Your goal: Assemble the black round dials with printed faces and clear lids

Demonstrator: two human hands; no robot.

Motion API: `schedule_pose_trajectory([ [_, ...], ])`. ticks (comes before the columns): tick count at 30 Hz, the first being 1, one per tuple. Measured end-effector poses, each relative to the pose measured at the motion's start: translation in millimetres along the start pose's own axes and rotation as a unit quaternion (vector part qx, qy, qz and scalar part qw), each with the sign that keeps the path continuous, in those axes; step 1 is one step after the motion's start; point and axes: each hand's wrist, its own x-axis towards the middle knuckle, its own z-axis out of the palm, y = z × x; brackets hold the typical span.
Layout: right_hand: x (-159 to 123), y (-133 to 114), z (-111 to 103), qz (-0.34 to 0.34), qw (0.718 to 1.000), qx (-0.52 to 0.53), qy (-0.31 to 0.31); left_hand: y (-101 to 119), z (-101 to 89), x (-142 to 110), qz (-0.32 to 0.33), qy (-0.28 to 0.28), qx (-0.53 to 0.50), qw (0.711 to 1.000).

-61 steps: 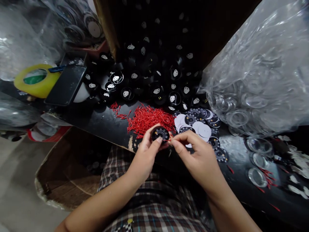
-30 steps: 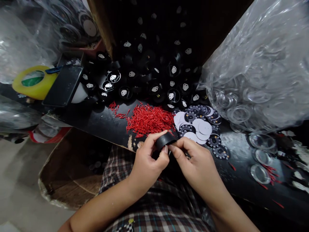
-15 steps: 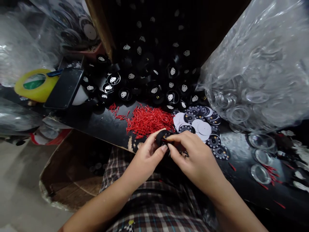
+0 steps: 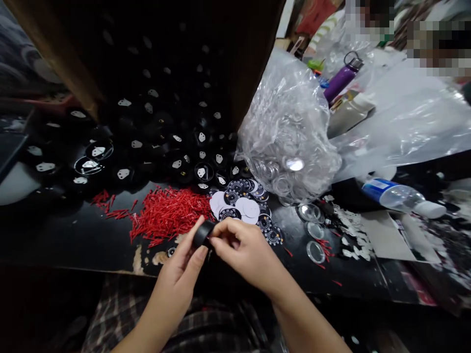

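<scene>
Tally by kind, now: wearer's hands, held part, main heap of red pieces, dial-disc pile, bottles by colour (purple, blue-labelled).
Hands: 2, left hand and right hand
Held black round part: 1
Heap of red pieces: 1
Dial-disc pile: 1
Purple bottle: 1
Blue-labelled bottle: 1
Total: 7

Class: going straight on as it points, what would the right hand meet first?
The right hand would first meet the round black casing held in the left hand, perhaps touching it; depth there is unclear.

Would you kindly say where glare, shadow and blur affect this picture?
Head view: glare streaks the clear bag and shadow fills the box. Head view: the left edge looks soft, upper-right patches are pixelated. Head view: the black part in the left hand shows little detail.
</scene>
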Motion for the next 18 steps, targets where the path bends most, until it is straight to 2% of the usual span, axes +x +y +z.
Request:
schedule_pose_trajectory([
  [1, 1, 12, -13, 0.001, 1.000, 0.013, 0.000, -1, -1.3, 2, -0.004, -0.015, -0.013, 1.000],
  [2, 4, 27, -28, 0.008, 0.999, 0.001, 0.046, -1, -2.2, 4, -0.011, -0.022, -0.040, 0.999],
  [3, 7, 43, -43, 0.030, 0.988, -0.043, 0.142, -2, -2.5, 5, -0.016, -0.023, -0.072, 0.997],
  [4, 11, 61, -58, 0.066, 0.964, -0.109, 0.233, -3, -2.0, 6, -0.020, -0.022, -0.098, 0.995],
  [5, 15, 77, -71, 0.107, 0.938, -0.183, 0.275, -4, -0.6, 6, -0.026, -0.024, -0.114, 0.993],
  [6, 19, 92, -83, 0.142, 0.920, -0.235, 0.281, -5, 1.5, 5, -0.034, -0.029, -0.120, 0.992],
  [9, 23, 120, -101, 0.146, 0.918, -0.250, 0.271, -7, 9.6, 2, -0.065, -0.044, -0.127, 0.989],
  [11, 20, 123, -102, 0.135, 0.920, -0.238, 0.282, -6, 13.4, 2, -0.077, -0.036, -0.143, 0.986],
  [13, 14, 115, -95, 0.133, 0.920, -0.219, 0.298, -4, 15.0, 2, -0.089, -0.023, -0.169, 0.981],
  [15, 6, 97, -81, 0.124, 0.934, -0.166, 0.290, -2, 15.7, 4, -0.108, -0.018, -0.201, 0.974],
  [18, -3, 64, -46, 0.063, 0.971, -0.058, 0.225, 4, 17.9, 7, -0.150, -0.040, -0.250, 0.956],
])
